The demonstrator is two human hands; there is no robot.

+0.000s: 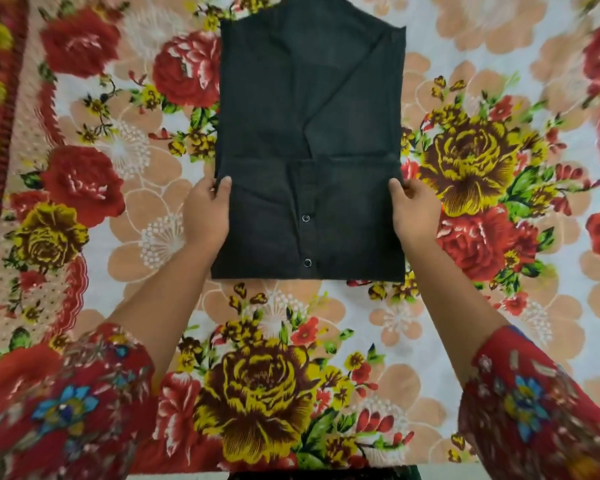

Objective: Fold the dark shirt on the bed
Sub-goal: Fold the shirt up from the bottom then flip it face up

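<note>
The left hand (207, 211) pinches the left edge of the dark shirt (309, 133), thumb on top of the cloth and the other fingers tucked under it. The right hand (414, 211) grips the right edge the same way, thumb over, fingers beneath. Both hold at the line where the near part of the shirt is doubled over the rest, the fold's free edge running straight across between the two thumbs.

Two hands, two bare forearms, and two sleeves (66, 410) of red flowered cloth at the near corners. Nothing lies on the shirt or against it; the only other thing is the bedspread (482, 81), printed with big red and yellow roses and peach blossoms on white, with a red patterned border down the far left side.

One shirt, lying flat in the middle of the bed, towards the far side. It is near-black, narrowed to a tall rectangle with its sides turned in, a diagonal crease crossing its far half. Two small round snap buttons (306, 218) show on the near folded panel, one nearer than the other, on the central placket.
</note>
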